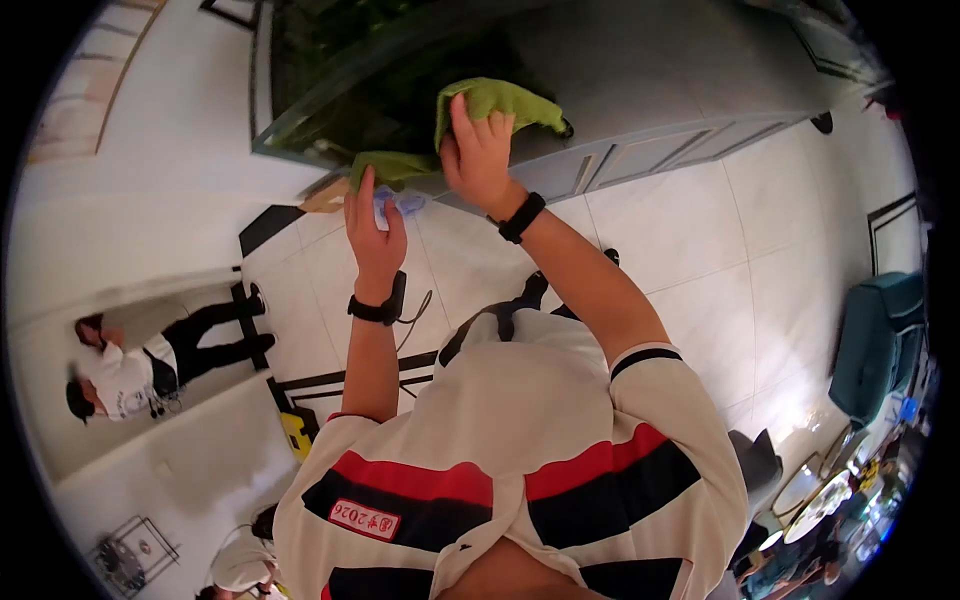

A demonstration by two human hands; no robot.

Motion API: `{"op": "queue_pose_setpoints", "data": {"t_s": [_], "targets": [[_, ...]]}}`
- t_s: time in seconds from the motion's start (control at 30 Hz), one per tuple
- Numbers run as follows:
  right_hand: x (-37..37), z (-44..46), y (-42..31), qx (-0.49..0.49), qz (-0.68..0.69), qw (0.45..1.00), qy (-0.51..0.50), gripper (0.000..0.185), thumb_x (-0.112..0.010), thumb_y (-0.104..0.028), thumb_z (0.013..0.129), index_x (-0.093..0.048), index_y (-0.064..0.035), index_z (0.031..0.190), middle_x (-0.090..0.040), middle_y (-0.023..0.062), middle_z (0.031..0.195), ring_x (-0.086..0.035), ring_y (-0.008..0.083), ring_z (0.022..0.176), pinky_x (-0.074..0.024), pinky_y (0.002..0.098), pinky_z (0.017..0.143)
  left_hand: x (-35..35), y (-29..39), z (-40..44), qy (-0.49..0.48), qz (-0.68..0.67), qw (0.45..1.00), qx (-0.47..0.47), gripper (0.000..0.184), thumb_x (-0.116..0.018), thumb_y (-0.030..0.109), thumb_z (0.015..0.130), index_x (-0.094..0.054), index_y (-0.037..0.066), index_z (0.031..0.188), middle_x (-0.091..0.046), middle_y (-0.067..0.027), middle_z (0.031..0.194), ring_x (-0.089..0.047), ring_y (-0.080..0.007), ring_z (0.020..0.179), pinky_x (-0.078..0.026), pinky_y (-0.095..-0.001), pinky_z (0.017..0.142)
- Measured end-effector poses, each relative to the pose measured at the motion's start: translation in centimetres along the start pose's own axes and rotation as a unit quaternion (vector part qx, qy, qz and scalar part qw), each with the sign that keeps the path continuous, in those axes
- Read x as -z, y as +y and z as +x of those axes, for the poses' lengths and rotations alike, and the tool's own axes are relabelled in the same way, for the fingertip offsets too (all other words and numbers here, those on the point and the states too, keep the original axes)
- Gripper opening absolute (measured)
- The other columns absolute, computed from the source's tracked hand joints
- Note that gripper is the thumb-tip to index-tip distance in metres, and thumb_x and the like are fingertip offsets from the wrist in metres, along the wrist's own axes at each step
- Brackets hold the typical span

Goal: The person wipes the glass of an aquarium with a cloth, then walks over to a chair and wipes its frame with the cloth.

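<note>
A green cloth [508, 98] drapes over the edge of a grey cabinet [640, 75], beside a dark glossy panel [370, 70]. My right hand [482, 160] grips this cloth with its fingers pressed over it. Lower and to the left, my left hand [376, 235] has its fingertips on another green stretch of cloth [395, 165]. I cannot tell whether both stretches belong to one cloth. Each wrist wears a black band. Behind my left fingers shows something bluish and see-through [405, 202], too unclear to name.
Pale floor tiles [690, 220] lie below the cabinet. Another person [150, 370] in a white shirt and black trousers is by the wall at left. A teal armchair [875, 345] stands at right, with round tables [818, 508] beyond it. A yellow object [297, 435] sits at lower left.
</note>
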State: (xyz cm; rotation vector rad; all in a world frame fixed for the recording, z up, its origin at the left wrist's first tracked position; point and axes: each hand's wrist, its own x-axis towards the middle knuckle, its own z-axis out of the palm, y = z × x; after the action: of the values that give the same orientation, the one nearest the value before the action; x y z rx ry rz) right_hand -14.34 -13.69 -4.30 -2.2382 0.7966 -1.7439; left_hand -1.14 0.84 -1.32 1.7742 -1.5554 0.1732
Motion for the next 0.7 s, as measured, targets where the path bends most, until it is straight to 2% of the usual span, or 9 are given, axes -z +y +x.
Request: {"op": "queue_pose_setpoints", "data": {"t_s": [0.03,0.07,0.13,0.23,0.33,0.47,0.5,0.63,0.7], "targets": [[-0.4,0.3,-1.4,0.019,0.005,1.000,-0.002,0.065,-0.061,-0.002,0.075,-0.047,0.0001,0.138,-0.057,0.0162,0.105,-0.051,0.0359,0.090,-0.0395,0.0483,0.077,0.6,-0.2,0.1,0.022,-0.006,1.000,-0.012,0.050,-0.053,-0.005,0.085,-0.049,-0.003,0.135,-0.057,-0.0233,0.126,-0.055,-0.0401,0.113,-0.044,-0.0429,0.095],[-0.6,0.1,-2.9,0.040,0.022,0.998,-0.040,0.066,-0.062,-0.002,0.075,-0.048,-0.0020,0.139,-0.058,0.0151,0.106,-0.052,0.0347,0.090,-0.0408,0.0467,0.077,1.6,-0.4,-0.2,0.044,-0.012,0.999,-0.026,0.050,-0.051,-0.006,0.083,-0.050,-0.004,0.134,-0.056,-0.0256,0.124,-0.053,-0.0440,0.112,-0.043,-0.0447,0.097],[-1.3,-0.1,-5.0,0.081,0.050,0.989,-0.111,0.068,-0.063,-0.003,0.074,-0.049,-0.0062,0.140,-0.059,0.0129,0.108,-0.054,0.0323,0.090,-0.0435,0.0437,0.077,3.1,-1.0,-0.3,0.071,0.013,0.997,-0.043,0.050,-0.051,-0.006,0.084,-0.050,-0.004,0.134,-0.056,-0.0260,0.126,-0.052,-0.0440,0.115,-0.041,-0.0450,0.099],[-2.6,-0.3,-6.0,0.120,0.050,0.979,-0.159,0.074,-0.066,-0.010,0.075,-0.044,-0.0175,0.146,-0.062,0.0067,0.106,-0.059,0.0253,0.091,-0.0497,0.0356,0.067,3.9,-1.7,0.3,0.107,0.018,0.992,-0.060,0.051,-0.049,-0.007,0.084,-0.048,-0.005,0.135,-0.055,-0.0262,0.128,-0.051,-0.0443,0.118,-0.039,-0.0455,0.101],[-2.5,-0.3,-6.5,0.148,0.013,0.974,-0.170,0.075,-0.066,-0.012,0.075,-0.044,-0.0174,0.146,-0.061,0.0063,0.102,-0.059,0.0247,0.092,-0.0495,0.0358,0.068,3.9,-2.1,0.0,0.115,-0.007,0.992,-0.048,0.054,-0.050,-0.005,0.086,-0.042,-0.005,0.139,-0.051,-0.0268,0.133,-0.048,-0.0458,0.122,-0.036,-0.0475,0.105],[-1.0,0.6,-6.6,0.139,0.007,0.983,-0.123,0.071,-0.066,-0.013,0.076,-0.047,-0.0166,0.144,-0.061,0.0070,0.101,-0.059,0.0257,0.090,-0.0490,0.0358,0.068,1.7,-1.8,-1.6,0.102,-0.054,0.993,-0.003,0.060,-0.052,0.001,0.088,-0.032,-0.008,0.144,-0.042,-0.0290,0.141,-0.039,-0.0478,0.130,-0.028,-0.0514,0.110],[-0.4,1.3,-6.4,0.135,0.008,0.985,-0.103,0.069,-0.066,-0.013,0.076,-0.048,-0.0162,0.143,-0.061,0.0074,0.101,-0.059,0.0263,0.090,-0.0487,0.0362,0.069,1.2,-1.6,-1.4,0.097,-0.042,0.994,-0.027,0.065,-0.055,0.006,0.088,-0.029,-0.009,0.145,-0.037,-0.0307,0.144,-0.033,-0.0482,0.134,-0.021,-0.0540,0.113],[2.8,3.7,-4.4,0.131,-0.038,0.990,-0.032,0.060,-0.066,-0.015,0.079,-0.053,-0.0140,0.137,-0.062,0.0103,0.104,-0.059,0.0296,0.088,-0.0476,0.0395,0.073,-1.3,0.5,-0.9,0.102,-0.002,0.993,-0.054,0.068,-0.058,0.009,0.086,-0.030,-0.009,0.145,-0.038,-0.0309,0.143,-0.033,-0.0487,0.134,-0.018,-0.0577,0.113],[5.0,4.5,-2.0,0.106,-0.055,0.993,-0.019,0.060,-0.069,-0.013,0.077,-0.053,-0.0077,0.135,-0.061,0.0144,0.109,-0.058,0.0353,0.090,-0.0468,0.0438,0.078,-2.8,2.8,0.2,0.112,0.048,0.990,-0.067,0.070,-0.060,0.011,0.085,-0.030,-0.008,0.145,-0.039,-0.0306,0.142,-0.034,-0.0488,0.133,-0.017,-0.0595,0.113]]}}
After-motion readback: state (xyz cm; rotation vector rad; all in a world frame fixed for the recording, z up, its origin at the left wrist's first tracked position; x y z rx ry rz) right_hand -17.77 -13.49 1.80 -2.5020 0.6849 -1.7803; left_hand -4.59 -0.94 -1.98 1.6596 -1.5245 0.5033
